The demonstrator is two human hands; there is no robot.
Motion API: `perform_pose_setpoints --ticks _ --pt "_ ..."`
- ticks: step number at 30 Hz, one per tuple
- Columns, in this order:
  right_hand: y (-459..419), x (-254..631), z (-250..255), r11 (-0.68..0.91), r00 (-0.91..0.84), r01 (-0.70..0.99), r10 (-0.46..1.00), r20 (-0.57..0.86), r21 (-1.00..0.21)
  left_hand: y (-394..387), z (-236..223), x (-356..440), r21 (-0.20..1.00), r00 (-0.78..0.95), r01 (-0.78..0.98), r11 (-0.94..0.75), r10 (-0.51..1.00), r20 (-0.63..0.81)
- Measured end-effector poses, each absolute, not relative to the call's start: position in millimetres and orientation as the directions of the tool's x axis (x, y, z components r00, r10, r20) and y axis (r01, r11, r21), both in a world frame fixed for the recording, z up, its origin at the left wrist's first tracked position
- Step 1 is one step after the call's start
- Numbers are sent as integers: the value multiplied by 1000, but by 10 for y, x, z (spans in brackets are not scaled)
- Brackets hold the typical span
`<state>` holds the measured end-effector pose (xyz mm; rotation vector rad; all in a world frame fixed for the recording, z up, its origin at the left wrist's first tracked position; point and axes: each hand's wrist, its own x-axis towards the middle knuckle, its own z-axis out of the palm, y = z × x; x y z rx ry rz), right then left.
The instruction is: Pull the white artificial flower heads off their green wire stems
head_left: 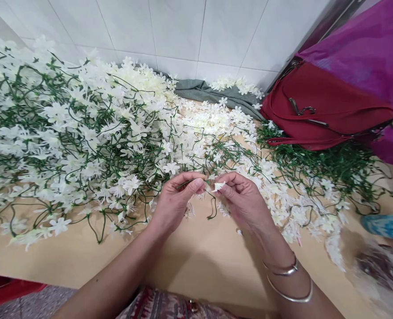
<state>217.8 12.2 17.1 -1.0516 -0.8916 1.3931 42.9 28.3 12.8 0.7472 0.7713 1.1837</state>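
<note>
My left hand [176, 199] pinches a thin green stem [187, 182] between thumb and fingers, just above the tan table [190, 261]. My right hand [245, 199], with two bangles on its wrist, pinches a small white artificial flower [219, 186] close to the tip of that stem. Both hands hover over the table's middle, in front of a big heap of white flowers on green stems [83, 133]. Loose white flower heads [216, 119] lie piled behind my hands.
A red handbag [323, 110] lies at the back right under purple cloth [366, 53]. Bare green stems [332, 164] sprawl in front of it. A grey cloth [210, 93] sits against the white tiled wall. A blue object [387, 226] lies at the right edge.
</note>
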Motion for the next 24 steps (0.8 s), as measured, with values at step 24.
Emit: perform_pose_setpoints --ticks 24 --pt "61 2113 175 -18 -4 -278 1000 -18 -960 252 171 434 892 237 -431 139 971 -36"
